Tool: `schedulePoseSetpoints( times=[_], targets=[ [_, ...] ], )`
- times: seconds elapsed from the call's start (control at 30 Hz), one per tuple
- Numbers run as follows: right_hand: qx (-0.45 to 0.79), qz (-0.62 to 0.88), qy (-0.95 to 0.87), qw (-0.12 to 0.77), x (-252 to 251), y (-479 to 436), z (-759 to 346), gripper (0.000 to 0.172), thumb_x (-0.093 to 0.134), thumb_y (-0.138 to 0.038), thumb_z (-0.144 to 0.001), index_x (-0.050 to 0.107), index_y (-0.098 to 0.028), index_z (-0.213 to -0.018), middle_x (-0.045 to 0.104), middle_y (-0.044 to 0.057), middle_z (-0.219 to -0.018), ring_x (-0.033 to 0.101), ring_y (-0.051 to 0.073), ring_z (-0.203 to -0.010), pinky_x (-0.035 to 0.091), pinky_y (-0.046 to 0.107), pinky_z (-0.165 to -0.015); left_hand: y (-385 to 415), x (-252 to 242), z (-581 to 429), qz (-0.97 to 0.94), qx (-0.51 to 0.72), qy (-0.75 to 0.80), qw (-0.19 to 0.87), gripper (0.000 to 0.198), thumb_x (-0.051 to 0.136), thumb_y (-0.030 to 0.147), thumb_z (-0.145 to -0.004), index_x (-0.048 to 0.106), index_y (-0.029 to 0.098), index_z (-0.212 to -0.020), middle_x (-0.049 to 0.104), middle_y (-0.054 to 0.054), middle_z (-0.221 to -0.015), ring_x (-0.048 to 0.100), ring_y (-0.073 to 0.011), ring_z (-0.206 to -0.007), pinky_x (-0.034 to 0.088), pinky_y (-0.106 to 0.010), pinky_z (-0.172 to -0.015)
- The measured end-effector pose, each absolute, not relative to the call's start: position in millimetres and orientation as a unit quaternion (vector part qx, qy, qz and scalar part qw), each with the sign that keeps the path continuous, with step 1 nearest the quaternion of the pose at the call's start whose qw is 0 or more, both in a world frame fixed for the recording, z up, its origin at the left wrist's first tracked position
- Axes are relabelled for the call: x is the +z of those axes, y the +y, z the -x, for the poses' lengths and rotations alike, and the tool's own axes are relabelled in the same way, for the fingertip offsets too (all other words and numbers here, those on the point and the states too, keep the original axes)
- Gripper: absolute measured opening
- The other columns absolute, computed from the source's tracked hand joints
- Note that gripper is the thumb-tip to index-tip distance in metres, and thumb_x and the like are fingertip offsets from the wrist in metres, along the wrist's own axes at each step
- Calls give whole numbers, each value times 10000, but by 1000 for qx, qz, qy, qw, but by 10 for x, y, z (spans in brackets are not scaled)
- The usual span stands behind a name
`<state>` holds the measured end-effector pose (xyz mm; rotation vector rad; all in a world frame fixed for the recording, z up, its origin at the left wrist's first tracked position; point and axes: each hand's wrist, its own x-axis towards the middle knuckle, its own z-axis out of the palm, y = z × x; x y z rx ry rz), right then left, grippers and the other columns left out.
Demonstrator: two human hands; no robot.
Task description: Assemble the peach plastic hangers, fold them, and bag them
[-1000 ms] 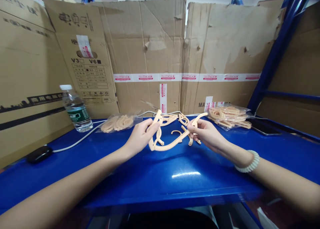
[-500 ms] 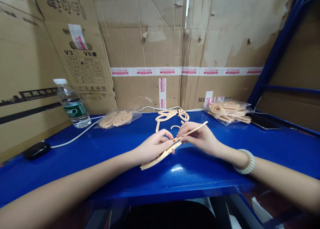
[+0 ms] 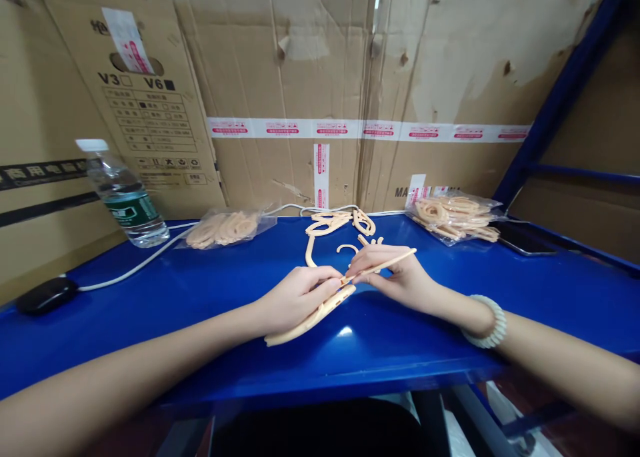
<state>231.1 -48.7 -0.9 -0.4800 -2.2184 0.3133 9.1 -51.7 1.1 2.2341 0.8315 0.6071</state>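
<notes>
Near the middle of the blue table, my left hand is closed on a peach plastic hanger piece with small slots along it. My right hand pinches a thin peach hanger arm that slants up to the right. The inner ends of the two pieces meet between my fingertips; how they join is partly hidden. Just behind my hands lie a small hook and more loose peach parts, with an oval piece beside them.
Bagged peach parts lie at the back left and back right. A phone, a water bottle, a black mouse and a white cable are around them. Cardboard walls the back.
The view has shifted slightly, so objects on the left sit further left. Both hands keep their hold, and the left-hand piece appears a little further left.
</notes>
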Motion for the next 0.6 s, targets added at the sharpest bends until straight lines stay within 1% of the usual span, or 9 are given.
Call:
schedulePoseSetpoints(
  times=[0.13, 0.27, 0.37, 0.6],
  targets=[
    [139, 198, -872, 426, 3, -488, -2320, 134, 570, -204, -932, 703, -195, -918, 711, 60, -844, 650, 186, -814, 520, 326, -750, -535, 57, -94, -851, 224, 314, 355, 348, 361, 375, -982, 608, 164, -855, 513, 28, -692, 438, -129, -645, 318, -232, -602],
    [144, 197, -871, 426, 7, -486, -2335, 115, 597, -158, -908, 708, -182, -920, 706, 65, -843, 650, 183, -818, 522, 320, -752, -540, 94, -110, -851, 220, 315, 357, 363, 348, 363, -989, 508, 171, -726, 432, 44, -645, 379, -116, -612, 282, -239, -586],
    [144, 196, -874, 422, 13, -497, -2338, 129, 583, -145, -911, 705, -182, -926, 707, 64, -851, 649, 181, -834, 522, 318, -765, -542, 92, -110, -853, 215, 316, 355, 366, 346, 358, -990, 457, 177, -693, 410, 49, -630, 366, -111, -600, 273, -239, -579],
    [121, 198, -875, 426, -10, -522, -2316, 140, 565, -225, -935, 696, -190, -901, 706, 65, -823, 650, 181, -788, 529, 319, -721, -549, 70, -111, -867, 214, 316, 319, 366, 334, 333, -988, 428, 178, -670, 410, 45, -620, 373, -115, -592, 272, -243, -580]
  ],
)
